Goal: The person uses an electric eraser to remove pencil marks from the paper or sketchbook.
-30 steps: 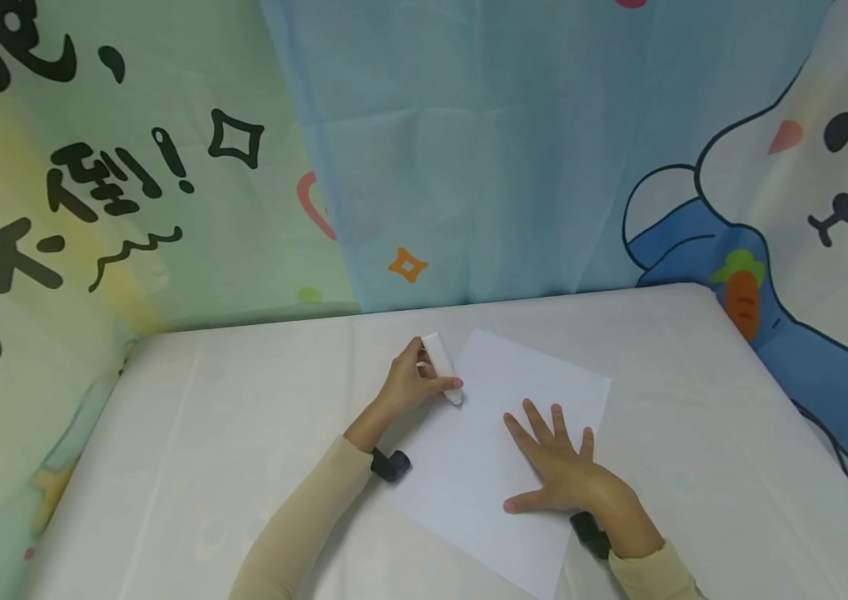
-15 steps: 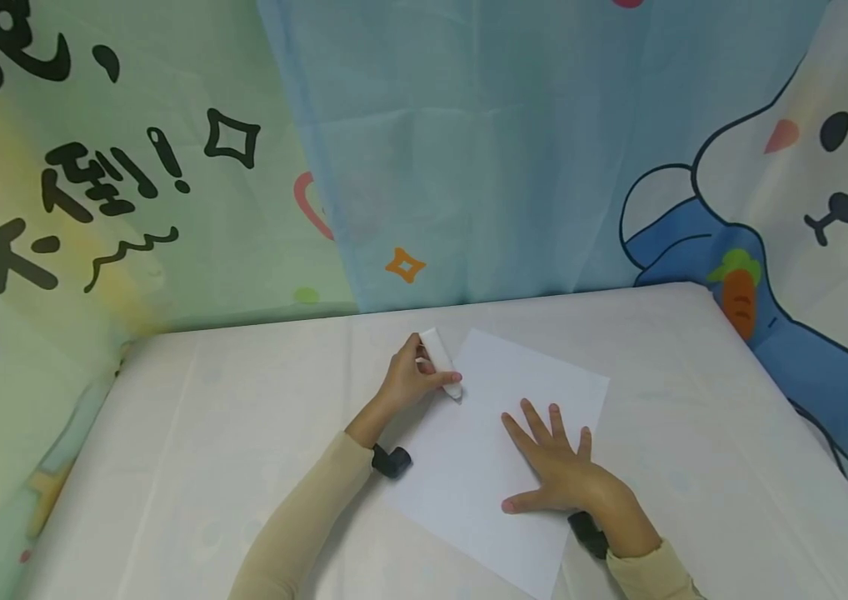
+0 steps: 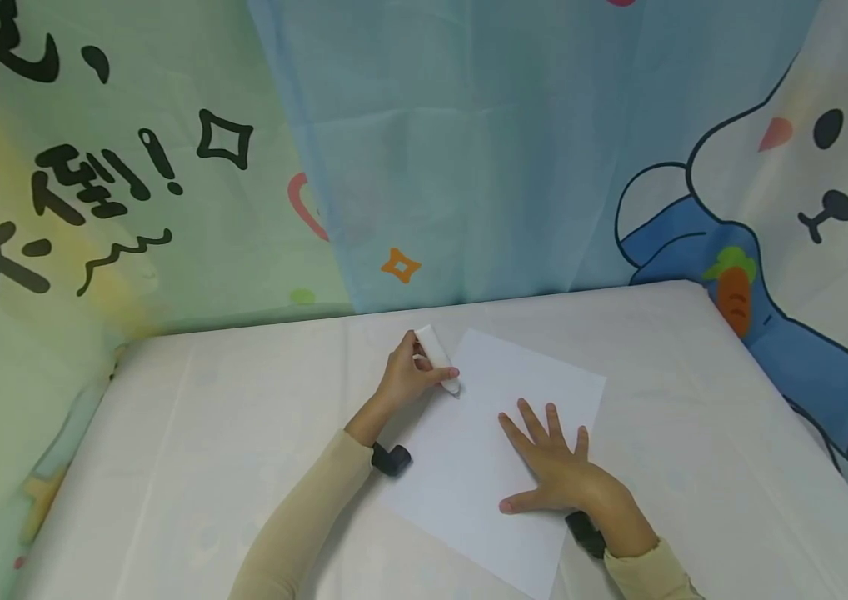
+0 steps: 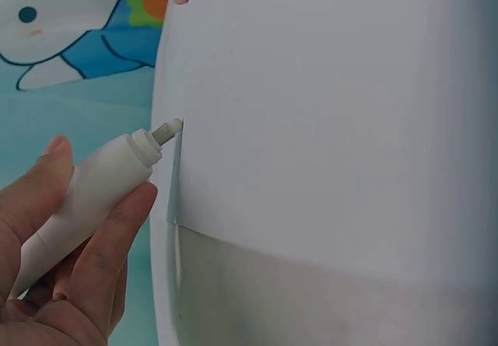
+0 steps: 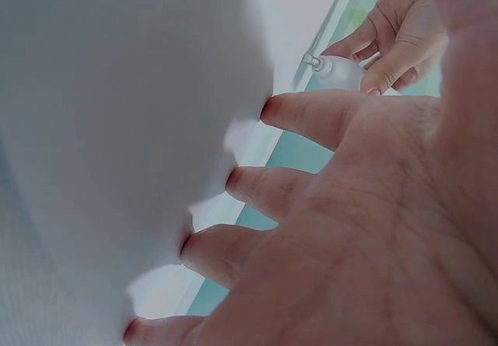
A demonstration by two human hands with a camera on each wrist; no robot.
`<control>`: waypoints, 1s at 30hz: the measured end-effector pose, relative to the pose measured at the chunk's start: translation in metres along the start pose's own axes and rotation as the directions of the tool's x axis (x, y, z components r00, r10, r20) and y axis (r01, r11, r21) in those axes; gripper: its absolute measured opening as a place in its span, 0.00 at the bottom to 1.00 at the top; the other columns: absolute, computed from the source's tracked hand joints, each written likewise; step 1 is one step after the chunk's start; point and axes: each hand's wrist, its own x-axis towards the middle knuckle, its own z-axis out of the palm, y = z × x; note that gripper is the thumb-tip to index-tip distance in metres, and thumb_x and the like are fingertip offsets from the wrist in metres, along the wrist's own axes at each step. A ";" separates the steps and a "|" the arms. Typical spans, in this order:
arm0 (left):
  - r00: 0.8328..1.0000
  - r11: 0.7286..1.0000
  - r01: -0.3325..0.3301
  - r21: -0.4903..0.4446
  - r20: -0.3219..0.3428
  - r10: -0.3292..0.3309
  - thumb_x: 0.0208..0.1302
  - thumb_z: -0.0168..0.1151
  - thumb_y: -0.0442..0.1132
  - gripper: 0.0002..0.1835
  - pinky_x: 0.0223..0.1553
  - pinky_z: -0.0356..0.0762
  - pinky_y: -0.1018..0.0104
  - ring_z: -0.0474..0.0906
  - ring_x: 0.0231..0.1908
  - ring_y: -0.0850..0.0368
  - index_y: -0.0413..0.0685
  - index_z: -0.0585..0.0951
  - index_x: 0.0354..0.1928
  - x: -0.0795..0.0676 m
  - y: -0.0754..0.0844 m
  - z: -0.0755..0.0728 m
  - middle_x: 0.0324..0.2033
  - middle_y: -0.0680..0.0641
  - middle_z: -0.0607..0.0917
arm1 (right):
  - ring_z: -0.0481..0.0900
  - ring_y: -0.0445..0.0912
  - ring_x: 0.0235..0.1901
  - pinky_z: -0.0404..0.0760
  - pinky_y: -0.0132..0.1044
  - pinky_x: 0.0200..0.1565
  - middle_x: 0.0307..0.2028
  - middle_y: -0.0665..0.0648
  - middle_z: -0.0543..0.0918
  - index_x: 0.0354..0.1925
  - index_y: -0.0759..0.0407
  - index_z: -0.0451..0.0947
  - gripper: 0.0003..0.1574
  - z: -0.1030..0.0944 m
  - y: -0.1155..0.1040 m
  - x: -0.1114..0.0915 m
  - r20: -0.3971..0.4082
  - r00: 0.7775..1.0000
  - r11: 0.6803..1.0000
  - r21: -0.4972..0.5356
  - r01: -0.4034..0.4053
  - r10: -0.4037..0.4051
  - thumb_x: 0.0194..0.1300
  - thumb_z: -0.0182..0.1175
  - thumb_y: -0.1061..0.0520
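A white electric eraser (image 4: 87,194) with a grey collet and a white tip is held in my left hand (image 3: 405,377), thumb on one side and fingers on the other. In the left wrist view its tip meets the edge of a blank white sheet of paper (image 3: 465,450), or lies very close to it. The paper lies at a slant on the table. My right hand (image 3: 562,479) rests on the paper, fingers spread and straight. In the right wrist view the fingertips (image 5: 272,109) touch the sheet.
A white cloth (image 3: 229,433) covers the table. Behind it hangs a printed fabric backdrop (image 3: 469,167) with a cartoon animal and lettering. Black camera mounts (image 3: 391,461) sit at both wrists.
My left hand has moved the eraser slightly away from me, along the upper left part of the paper. My right hand has stayed on the sheet.
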 end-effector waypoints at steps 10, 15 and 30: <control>1.000 1.000 0.002 0.006 -0.002 -0.002 0.55 0.73 0.32 0.30 0.30 0.73 0.74 0.74 0.29 0.62 0.33 0.66 0.54 0.001 -0.002 -0.001 0.39 0.42 0.76 | 0.22 0.76 0.68 0.20 0.79 0.54 0.73 0.74 0.33 0.74 0.67 0.47 0.75 0.003 -0.003 0.000 -0.002 1.000 1.000 -0.007 0.011 -0.011 0.43 0.77 0.37; 1.000 1.000 0.003 0.005 -0.002 -0.003 0.55 0.73 0.32 0.30 0.30 0.73 0.74 0.74 0.29 0.61 0.34 0.66 0.54 0.000 -0.002 -0.002 0.39 0.42 0.76 | 0.21 0.77 0.68 0.20 0.79 0.54 0.73 0.74 0.33 0.74 0.67 0.46 0.75 0.003 -0.003 0.000 0.002 1.000 1.000 0.003 0.019 -0.019 0.43 0.77 0.37; 1.000 1.000 0.002 0.005 0.009 -0.002 0.55 0.73 0.32 0.30 0.29 0.72 0.75 0.72 0.28 0.62 0.34 0.66 0.54 -0.003 0.000 -0.002 0.37 0.44 0.75 | 0.22 0.77 0.68 0.21 0.79 0.54 0.73 0.75 0.33 0.74 0.67 0.47 0.75 0.000 -0.002 0.000 -0.002 1.000 1.000 -0.018 -0.002 0.002 0.43 0.77 0.39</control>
